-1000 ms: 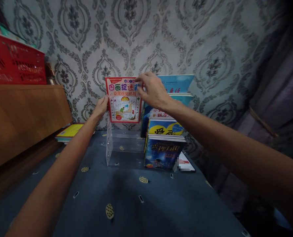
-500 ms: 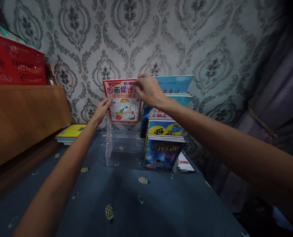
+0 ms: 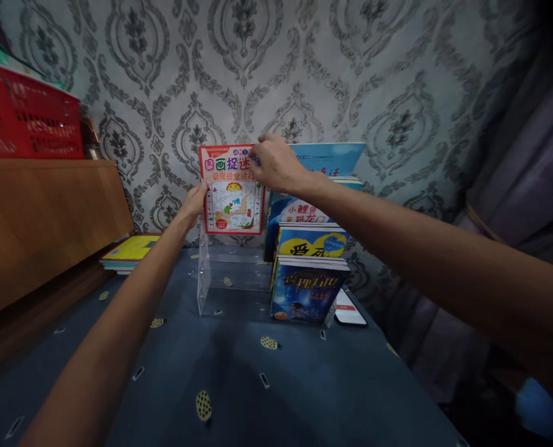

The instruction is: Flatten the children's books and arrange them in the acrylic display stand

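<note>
A red-bordered picture book (image 3: 233, 198) stands upright above the left back part of a clear acrylic book rack (image 3: 202, 285). My left hand (image 3: 196, 200) grips its left edge, fingers partly hidden behind it. At the top right corner my right hand (image 3: 276, 162) is closed on the same book, knuckles up. Just right of it, the rack's right half holds light blue books (image 3: 337, 156) at the back. A blue and yellow book (image 3: 311, 241) stands before those, and a dark blue book (image 3: 307, 292) is at the front. Whether the red book's lower edge touches the rack I cannot tell.
A stack of books (image 3: 132, 247), yellow on top, lies left on the dark blue cloth (image 3: 239, 379). Beside it stands a wooden cabinet (image 3: 48, 217) bearing a red basket (image 3: 34, 115). A phone (image 3: 350, 310) lies right of the rack, near a curtain (image 3: 448, 347).
The red-bordered book has straightened from a slight tilt, its lower edge a little lower. Both hands stay on it, and the right has shifted slightly left.
</note>
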Demonstrator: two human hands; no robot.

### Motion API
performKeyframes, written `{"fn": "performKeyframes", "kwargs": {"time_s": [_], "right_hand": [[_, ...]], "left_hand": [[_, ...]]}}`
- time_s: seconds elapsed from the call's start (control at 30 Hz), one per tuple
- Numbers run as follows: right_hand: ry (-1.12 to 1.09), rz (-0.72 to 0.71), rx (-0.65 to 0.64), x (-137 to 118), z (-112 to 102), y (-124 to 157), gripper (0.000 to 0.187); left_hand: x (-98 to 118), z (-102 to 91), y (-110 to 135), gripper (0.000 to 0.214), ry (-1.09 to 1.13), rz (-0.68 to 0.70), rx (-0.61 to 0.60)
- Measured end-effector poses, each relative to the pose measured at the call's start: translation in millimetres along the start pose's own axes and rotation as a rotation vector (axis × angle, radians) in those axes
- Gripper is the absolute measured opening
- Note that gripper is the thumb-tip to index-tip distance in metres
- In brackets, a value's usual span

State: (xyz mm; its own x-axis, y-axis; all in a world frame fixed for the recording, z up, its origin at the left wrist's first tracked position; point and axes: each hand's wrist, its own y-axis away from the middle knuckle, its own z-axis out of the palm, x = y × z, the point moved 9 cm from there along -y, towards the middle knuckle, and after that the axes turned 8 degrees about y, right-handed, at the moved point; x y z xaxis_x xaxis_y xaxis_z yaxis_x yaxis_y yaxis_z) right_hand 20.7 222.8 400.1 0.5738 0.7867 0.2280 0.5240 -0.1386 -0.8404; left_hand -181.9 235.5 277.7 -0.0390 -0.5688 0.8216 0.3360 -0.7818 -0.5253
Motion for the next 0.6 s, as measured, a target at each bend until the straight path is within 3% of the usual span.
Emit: {"fn": "performKeyframes", "kwargs": {"time_s": [0.13, 0.33, 0.47, 0.6], "right_hand": [[0.123, -0.002, -0.032, -10, -8, 11, 0.017], [0.089, -0.023, -0.018, -31, -25, 29, 0.019], [0.038, -0.082, -0.068, -75, -36, 59, 0.023], [-0.042, -0.189, -0.173, -130, -35, 103, 0.025]], "left_hand": [[-3, -0.1, 0, 0.041, 0.007, -0.011, -0.009], [-6, -5.7, 3, 0.042, -0.016, -0.014, -0.009], [-9, -8.3, 6, 0.039, -0.015, -0.012, -0.051], [-12, -6.7, 5, 0.051, -0.004, 0.010, -0.113]]}}
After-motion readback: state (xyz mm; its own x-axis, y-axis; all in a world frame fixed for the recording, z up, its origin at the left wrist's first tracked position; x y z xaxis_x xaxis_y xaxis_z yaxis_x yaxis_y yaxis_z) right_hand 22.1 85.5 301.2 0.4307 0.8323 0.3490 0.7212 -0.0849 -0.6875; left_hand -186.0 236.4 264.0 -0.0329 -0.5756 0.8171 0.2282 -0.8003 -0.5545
